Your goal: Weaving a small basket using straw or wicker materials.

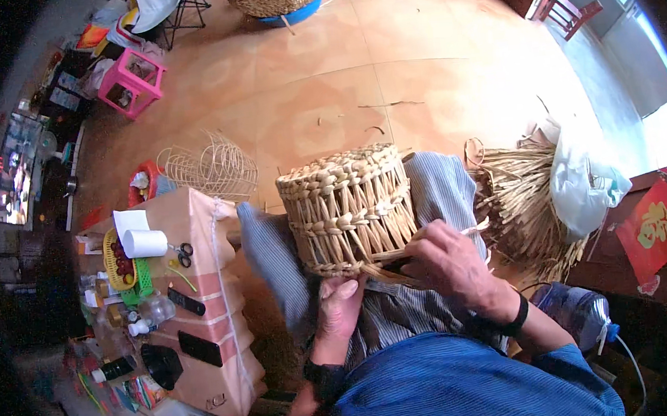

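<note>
A round woven straw basket (349, 211) rests on its side across my lap, with braided bands and open crossed stalks between them. My left hand (338, 306) holds the edge nearest me, its thumb on the outside and its other fingers mostly hidden beneath. At the same edge, on the right, my right hand (452, 268) is closed with bent fingers around straw strands (388, 271) that run along the rim. Pale strand ends (476, 229) stick out past that hand. My striped trousers (444, 189) lie under the basket.
A bundle of dry stalks (522, 191) lies on the floor at right, beside a white plastic bag (583, 183). The covered table (211, 282) at left carries scissors (185, 254), a paper roll (144, 243) and phones. Beyond are a wire-like coil (219, 170) and a pink stool (133, 83).
</note>
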